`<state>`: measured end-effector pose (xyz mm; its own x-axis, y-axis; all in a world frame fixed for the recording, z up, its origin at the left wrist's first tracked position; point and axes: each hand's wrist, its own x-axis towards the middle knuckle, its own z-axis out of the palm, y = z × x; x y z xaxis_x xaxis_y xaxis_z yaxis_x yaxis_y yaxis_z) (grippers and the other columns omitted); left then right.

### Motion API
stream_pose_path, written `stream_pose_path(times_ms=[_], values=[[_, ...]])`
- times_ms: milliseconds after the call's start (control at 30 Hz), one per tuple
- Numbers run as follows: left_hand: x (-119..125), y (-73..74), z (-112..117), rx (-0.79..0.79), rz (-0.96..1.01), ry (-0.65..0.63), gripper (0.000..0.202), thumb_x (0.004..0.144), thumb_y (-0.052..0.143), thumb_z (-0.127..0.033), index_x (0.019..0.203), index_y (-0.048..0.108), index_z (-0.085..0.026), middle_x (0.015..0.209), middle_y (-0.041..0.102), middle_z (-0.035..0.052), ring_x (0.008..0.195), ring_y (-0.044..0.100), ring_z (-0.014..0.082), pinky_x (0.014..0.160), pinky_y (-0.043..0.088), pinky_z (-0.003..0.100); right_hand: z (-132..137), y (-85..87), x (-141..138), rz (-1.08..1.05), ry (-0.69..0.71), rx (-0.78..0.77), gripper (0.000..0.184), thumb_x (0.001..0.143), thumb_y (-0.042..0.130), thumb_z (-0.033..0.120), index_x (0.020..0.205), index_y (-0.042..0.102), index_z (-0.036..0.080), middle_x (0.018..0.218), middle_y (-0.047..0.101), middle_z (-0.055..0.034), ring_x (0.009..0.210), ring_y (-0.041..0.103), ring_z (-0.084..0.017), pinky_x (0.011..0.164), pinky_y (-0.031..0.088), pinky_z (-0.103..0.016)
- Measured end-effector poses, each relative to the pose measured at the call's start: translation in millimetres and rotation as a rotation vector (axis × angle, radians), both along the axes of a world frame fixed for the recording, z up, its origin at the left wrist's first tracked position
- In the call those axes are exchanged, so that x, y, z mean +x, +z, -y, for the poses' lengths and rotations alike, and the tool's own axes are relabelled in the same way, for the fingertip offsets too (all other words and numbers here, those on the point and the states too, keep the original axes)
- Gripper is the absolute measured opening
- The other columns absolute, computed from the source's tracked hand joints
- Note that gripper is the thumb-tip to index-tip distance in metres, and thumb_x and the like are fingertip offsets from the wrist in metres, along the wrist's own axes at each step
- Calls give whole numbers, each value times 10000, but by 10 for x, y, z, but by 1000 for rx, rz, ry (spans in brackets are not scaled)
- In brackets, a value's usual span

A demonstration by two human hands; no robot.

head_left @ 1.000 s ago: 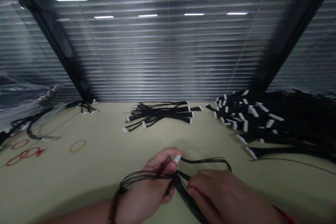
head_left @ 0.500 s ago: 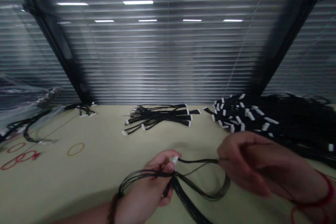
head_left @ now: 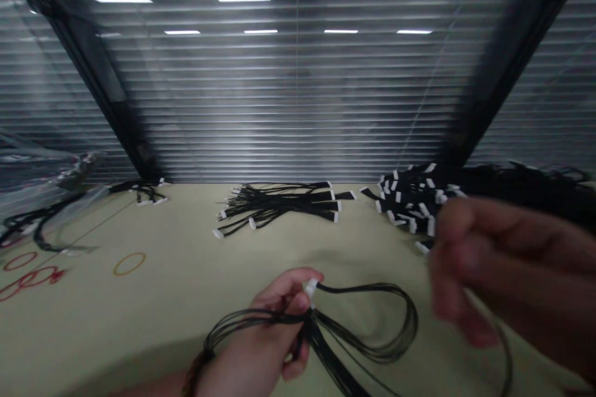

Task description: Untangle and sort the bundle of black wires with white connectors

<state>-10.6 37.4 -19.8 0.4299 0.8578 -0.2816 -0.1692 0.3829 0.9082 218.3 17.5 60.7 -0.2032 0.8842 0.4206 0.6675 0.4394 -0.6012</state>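
Left hand (head_left: 270, 335) clamped on white connector (head_left: 311, 287), above bench (head_left: 177, 267). Wire loop (head_left: 412, 316) appears formed; lower wires (head_left: 333, 363) hang loose. Right hand (head_left: 493, 267) apart, blurred; cannot tell its grip. Harness pile (head_left: 516, 181) right, smaller group (head_left: 288, 201) rear; proportion done unclear.

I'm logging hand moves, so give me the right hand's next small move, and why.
Probably lower the right hand toward the loop of black wires: the left hand pinches the white connector, the loop stands open, and the right hand is apart from it. Blur hides whether it grips the dark strand below it, so going slowly seems wise.
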Motion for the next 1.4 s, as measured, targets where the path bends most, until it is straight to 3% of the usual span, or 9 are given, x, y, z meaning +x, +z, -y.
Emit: stream_pose_path(times_ms=[67, 200, 300, 500, 767, 1167, 1300, 1400], values=[[-15, -22, 48, -17, 16, -22, 427, 719, 647, -530, 998, 568, -217, 492, 400, -82, 364, 270, 33, 337, 180, 152, 84, -120, -255, 12, 138, -106, 179, 851, 496, 224, 678, 542, 227, 528, 571, 62, 435, 531, -67, 385, 373, -149], [-19, -45, 105, 9, 91, -19, 367, 695, 692, -499, 944, 613, -242, 608, 518, -43, 385, 342, 26, 361, 257, 150, 192, -387, -505, 286, 88, 174, 133, 782, 467, 128, 708, 540, 210, 593, 569, 44, 510, 541, -107, 454, 390, -214], [5, -30, 116, 15, 140, -50, 314, 681, 731, -434, 910, 633, -242, 681, 578, -21, 400, 394, 26, 398, 309, 160, 217, -480, -501, 326, 92, 280, 179, 805, 403, 123, 695, 513, 209, 588, 551, 46, 505, 517, -106, 461, 360, -228], [32, 37, 180, -85, 139, 35, 286, 722, 695, -455, 914, 621, -256, 623, 509, -55, 417, 365, 10, 410, 296, 118, 177, -508, -476, 396, 126, 407, 288, 920, 311, 147, 698, 484, 209, 569, 512, 53, 474, 477, -106, 464, 322, -250], [25, -3, 176, 79, 103, -23, 352, 712, 638, -550, 923, 594, -272, 609, 479, -74, 333, 366, -4, 289, 198, 101, 180, -542, -474, 387, 155, 305, 310, 953, 298, 196, 725, 507, 200, 607, 532, 42, 529, 503, -112, 504, 346, -253], [7, -208, 137, 211, 77, -86, 333, 790, 596, -498, 990, 570, -232, 594, 455, -50, 388, 341, 25, 384, 250, 163, 191, -599, -498, 396, 147, 310, 339, 971, 258, 215, 714, 478, 205, 606, 511, 38, 516, 462, -123, 497, 302, -276], [36, -204, 139, 208, 63, -52, 374, 762, 615, -520, 973, 580, -213, 573, 454, -45, 442, 366, 51, 423, 256, 183, 175, -636, -526, 435, 132, 332, 357, 972, 237, 201, 707, 476, 202, 613, 506, 33, 527, 455, -133, 503, 291, -292], [40, -168, 142, 172, 31, -53, 392, 761, 606, -533, 975, 579, -206, 556, 459, -54, 378, 356, 43, 381, 246, 187, 157, -667, -532, 482, 128, 388, 384, 977, 210, 192, 713, 488, 200, 619, 512, 27, 524, 448, -143, 496, 283, -306]])
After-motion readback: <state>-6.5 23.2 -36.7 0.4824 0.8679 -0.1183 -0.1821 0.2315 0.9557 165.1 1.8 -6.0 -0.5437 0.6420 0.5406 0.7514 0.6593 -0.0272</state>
